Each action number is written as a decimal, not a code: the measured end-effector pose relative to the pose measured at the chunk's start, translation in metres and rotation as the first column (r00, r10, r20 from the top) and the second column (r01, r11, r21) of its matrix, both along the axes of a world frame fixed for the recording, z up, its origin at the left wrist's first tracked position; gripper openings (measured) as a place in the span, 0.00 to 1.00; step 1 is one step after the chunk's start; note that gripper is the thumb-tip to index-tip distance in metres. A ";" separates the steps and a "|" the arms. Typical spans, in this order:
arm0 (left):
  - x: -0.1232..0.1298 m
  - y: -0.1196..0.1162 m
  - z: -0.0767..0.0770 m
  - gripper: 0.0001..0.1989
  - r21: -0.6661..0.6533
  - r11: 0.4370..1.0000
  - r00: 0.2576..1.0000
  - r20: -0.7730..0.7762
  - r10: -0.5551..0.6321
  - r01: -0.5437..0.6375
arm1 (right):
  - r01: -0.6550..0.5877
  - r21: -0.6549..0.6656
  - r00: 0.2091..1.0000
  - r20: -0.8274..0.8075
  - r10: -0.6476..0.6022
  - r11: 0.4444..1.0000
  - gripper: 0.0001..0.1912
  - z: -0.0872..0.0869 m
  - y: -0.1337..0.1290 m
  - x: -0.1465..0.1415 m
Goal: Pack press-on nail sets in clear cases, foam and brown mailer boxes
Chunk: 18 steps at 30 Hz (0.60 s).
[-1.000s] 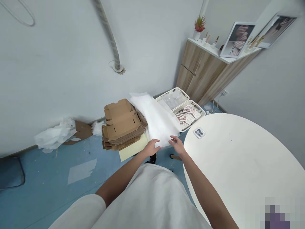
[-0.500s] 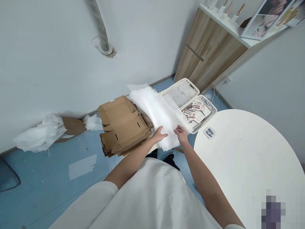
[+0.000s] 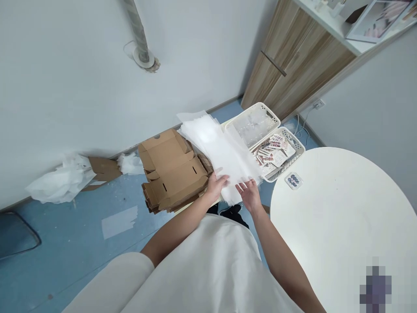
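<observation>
At far L, by the wall, a white plastic bundle [image 3: 63, 180] lies on the blue floor [image 3: 78, 243], w/ a brown carton [image 3: 106, 168] just beside it. Next come the flat cardboard boxes [image 3: 174, 169], piled one on another. The L hand [image 3: 216, 186] is at the near end of the white sheets [image 3: 218, 145], a loose stack lying btwn the boxes & the baskets; its thumb is apart from the fingers, but whether it grips any sheet, I cannot tell. The R hand [image 3: 250, 195] is at the near R part of same stack, fingers separated & half bent; hold also cannot be told. Farther R, the rear basket [image 3: 273, 116] has clear pcs. inside, the front basket [image 3: 289, 162] printed cards [image 3: 275, 150]. Then a small case [image 3: 293, 181] w/ dark round pcs., on the white table [image 3: 345, 208] near its edge.
</observation>
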State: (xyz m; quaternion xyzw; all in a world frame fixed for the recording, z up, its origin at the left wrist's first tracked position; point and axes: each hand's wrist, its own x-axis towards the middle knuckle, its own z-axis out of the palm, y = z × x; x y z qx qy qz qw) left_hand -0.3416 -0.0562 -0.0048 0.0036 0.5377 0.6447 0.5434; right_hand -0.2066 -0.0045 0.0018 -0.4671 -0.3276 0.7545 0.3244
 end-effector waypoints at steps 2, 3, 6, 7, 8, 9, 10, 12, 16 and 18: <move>-0.001 -0.004 0.000 0.30 -0.016 1.000 0.999 -0.021 -0.025 0.025 | -0.033 0.008 0.999 0.003 0.033 0.999 0.21 0.000 0.006 0.007; 0.000 -0.007 -0.001 0.30 -0.020 0.999 0.998 -0.036 -0.044 0.043 | -0.063 0.014 0.998 0.004 0.063 0.998 0.23 0.000 0.012 0.009; 0.002 -0.013 -0.005 0.30 -0.029 0.991 0.984 -0.113 -0.135 0.132 | -0.112 0.072 0.988 0.119 0.103 0.991 0.28 0.003 0.032 0.011; 0.004 -0.015 -0.006 0.30 -0.033 0.985 0.973 -0.149 -0.173 0.170 | -0.116 0.104 0.975 0.203 0.093 0.988 0.29 0.004 0.039 0.012; 0.005 -0.017 -0.008 0.30 -0.037 0.977 0.960 -0.182 -0.213 0.209 | -0.136 0.137 0.952 0.291 0.091 0.981 0.31 0.005 0.044 0.013; 0.007 -0.018 -0.010 0.29 -0.042 0.969 0.947 -0.206 -0.247 0.243 | -0.162 0.171 0.925 0.369 0.089 0.972 0.31 0.006 0.049 0.015; 0.009 -0.019 -0.012 0.28 -0.049 0.963 0.938 -0.218 -0.268 0.264 | -0.178 0.205 0.900 0.429 0.075 0.963 0.29 0.008 0.052 0.017; 0.014 -0.020 -0.015 0.25 -0.073 0.963 0.944 -0.191 -0.270 0.260 | -0.185 0.270 0.877 0.480 0.035 0.945 0.22 0.011 0.053 0.025; 0.027 -0.016 -0.019 0.19 -0.136 0.972 0.976 -0.070 -0.204 0.193 | -0.186 0.375 0.879 0.477 -0.017 0.908 0.15 0.021 0.042 0.051; 0.036 -0.012 -0.020 0.19 -0.157 0.966 0.972 -0.086 -0.219 0.204 | -0.206 0.415 0.856 0.515 -0.042 0.886 0.13 0.027 0.034 0.068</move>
